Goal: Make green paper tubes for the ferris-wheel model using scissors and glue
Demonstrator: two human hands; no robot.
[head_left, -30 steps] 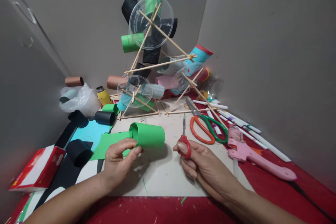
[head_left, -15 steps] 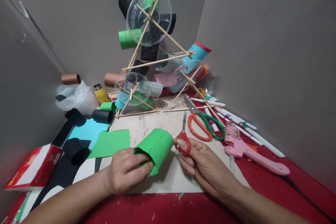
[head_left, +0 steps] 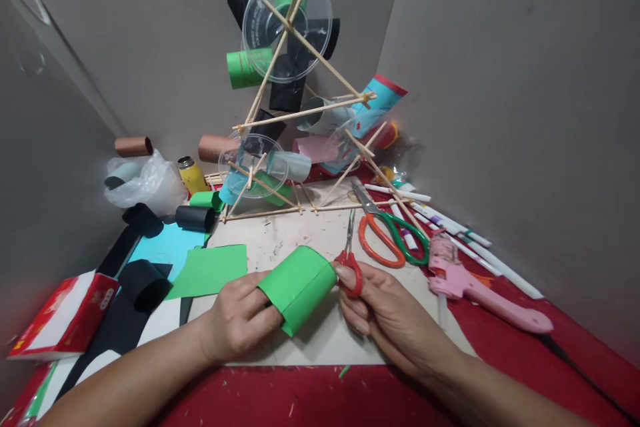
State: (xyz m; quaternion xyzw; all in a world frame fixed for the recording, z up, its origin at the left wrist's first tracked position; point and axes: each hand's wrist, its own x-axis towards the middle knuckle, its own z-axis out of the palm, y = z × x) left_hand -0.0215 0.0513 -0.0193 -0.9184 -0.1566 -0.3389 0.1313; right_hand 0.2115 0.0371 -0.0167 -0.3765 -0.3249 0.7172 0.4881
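Observation:
My left hand (head_left: 240,319) is closed on a rolled green paper tube (head_left: 299,285), with fingers pushed inside its near end. The tube lies slanted over a beige board (head_left: 320,340). My right hand (head_left: 383,310) is closed round small red-handled scissors (head_left: 349,261), whose blades point away from me. Its thumb touches the tube's far rim. A flat green sheet (head_left: 210,268) lies to the left of the tube.
Behind the board stands a skewer frame (head_left: 300,113) carrying clear lids and paper tubes. Large orange-and-green scissors (head_left: 390,233), a pink glue gun (head_left: 475,293) and markers (head_left: 450,227) lie right. Black and blue paper, a red box (head_left: 65,320) and a plastic bag (head_left: 145,180) sit left.
My left hand pulled the green tube off the flat sheet, toward me and to the right, until it met my right thumb. My right hand and the scissors hardly moved.

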